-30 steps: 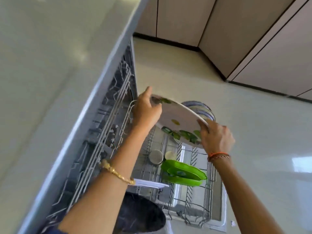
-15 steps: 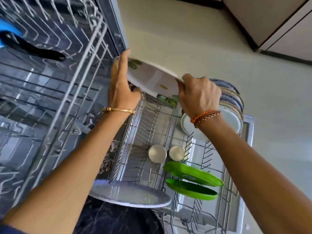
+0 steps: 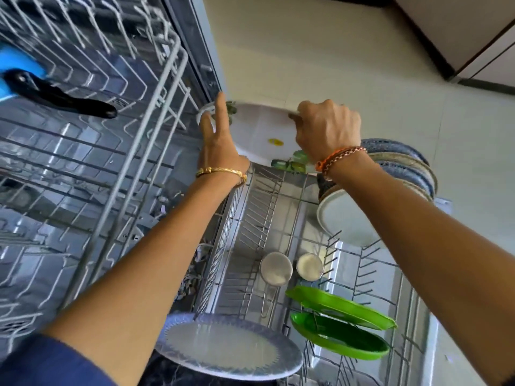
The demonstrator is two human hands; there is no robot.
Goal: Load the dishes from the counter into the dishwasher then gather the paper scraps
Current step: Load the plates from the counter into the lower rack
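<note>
the step in hand is loading: a white plate with green leaf print (image 3: pixel 262 135) is held over the far end of the lower rack (image 3: pixel 267 218) of the open dishwasher, not yet set between the tines. the right hand (image 3: pixel 326 132) grips the plate's right rim, fingers curled over the edge; the left hand (image 3: pixel 220 146) steadies the left rim with fingers fairly straight and slightly spread along it, thumb hidden, so it looks more like a press than a pinch. a row of patterned plates (image 3: pixel 404 168) already stands at the rack's far right edge, with two green plates (image 3: pixel 340 324), two steel cups (image 3: pixel 289 268) and a grey-rimmed plate (image 3: pixel 228 346) nearer the person. the next move likely calls for tipping the plate upright and lowering it into a free slot beside the standing row without knocking them. compared with half a second ago, the plate sits much as it did over the rack's far end, while the left hand's fingers look straighter against the rim.
</note>
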